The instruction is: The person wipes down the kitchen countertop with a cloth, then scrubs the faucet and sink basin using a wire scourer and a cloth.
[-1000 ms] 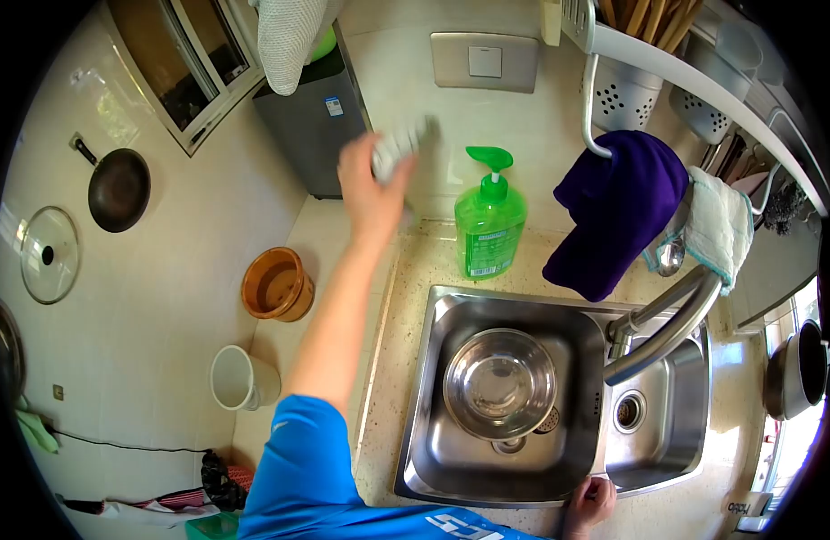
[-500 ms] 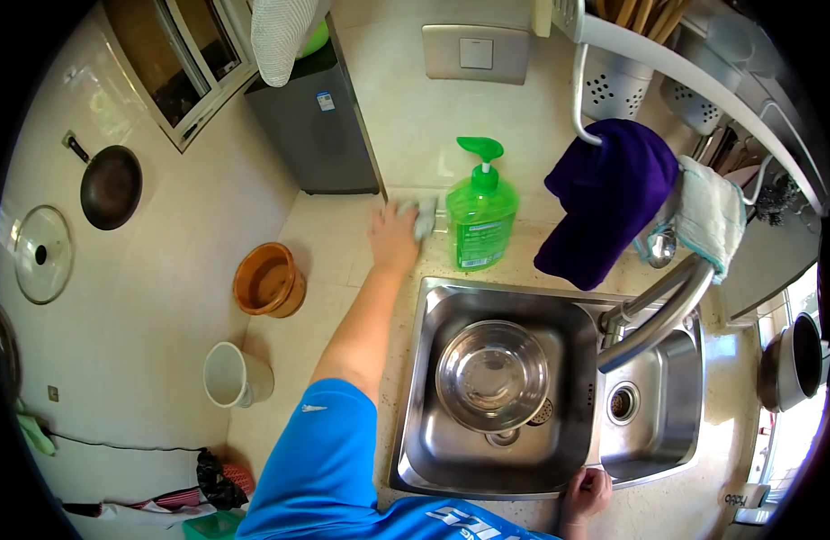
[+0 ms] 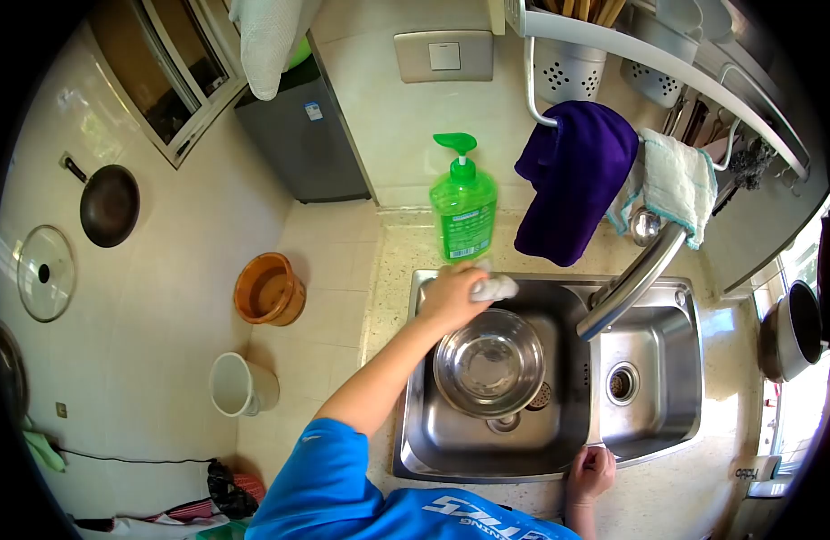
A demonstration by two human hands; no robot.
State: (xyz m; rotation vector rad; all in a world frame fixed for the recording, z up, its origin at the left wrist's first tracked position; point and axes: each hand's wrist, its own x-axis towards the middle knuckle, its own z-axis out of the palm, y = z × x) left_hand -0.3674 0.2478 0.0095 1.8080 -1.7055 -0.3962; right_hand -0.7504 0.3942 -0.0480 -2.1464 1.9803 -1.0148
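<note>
My left hand (image 3: 454, 298) is closed around a crumpled, pale grey-white cloth (image 3: 494, 288) over the back rim of the large sink basin (image 3: 559, 432). Just below the hand, a round stainless steel bowl (image 3: 489, 364) sits in that basin, looking as if it has some clear water in it. A green pump bottle (image 3: 466, 209) stands upright on the counter behind the hand. My right hand (image 3: 592, 472) rests at the front rim of the sink, near the divider, with its fingers curled; what they may hold is hidden.
A curved faucet (image 3: 632, 286) reaches over the divider toward the small basin (image 3: 649, 405). A purple cloth (image 3: 578, 180) and a white towel (image 3: 676, 187) hang from the rack (image 3: 658, 49). An orange-brown bucket (image 3: 269, 290) and a white bin (image 3: 242, 385) stand at the left.
My left hand has moved right and toward me with the cloth, from the counter left of the bottle to the sink's back rim. My right hand stays by the front rim.
</note>
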